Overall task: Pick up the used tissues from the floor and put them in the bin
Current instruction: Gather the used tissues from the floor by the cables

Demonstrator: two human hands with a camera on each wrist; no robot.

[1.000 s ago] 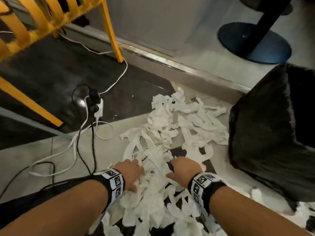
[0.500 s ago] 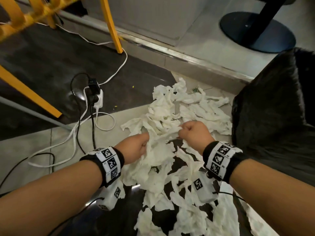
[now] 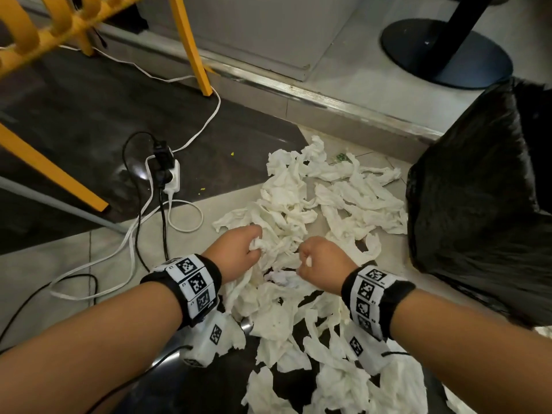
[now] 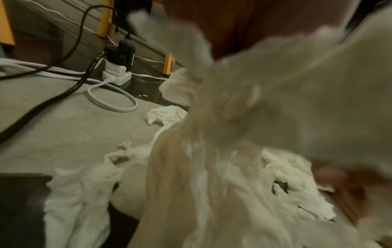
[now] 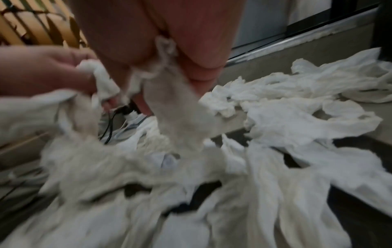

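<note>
A heap of crumpled white tissues point(image 3: 298, 204) is strewn over the floor in front of me. My left hand point(image 3: 239, 249) is fisted around a bunch of them, and long strands hang from it in the left wrist view point(image 4: 212, 151). My right hand point(image 3: 319, 258) grips another bunch close beside it; tissue point(image 5: 169, 100) trails down from its fingers point(image 5: 201, 50). The bin, lined with a black bag point(image 3: 478, 204), stands at the right, just past the heap.
A white power strip point(image 3: 170, 174) with a black plug and looping white and black cables point(image 3: 134, 234) lies left of the tissues. Yellow chair legs point(image 3: 191, 46) stand behind. A metal floor step point(image 3: 298, 91) and a black table base point(image 3: 445, 52) lie farther back.
Both hands went from lying low in the pile to closed fists gripping tissue, lifted and drawn close together. Strands now hang below them.
</note>
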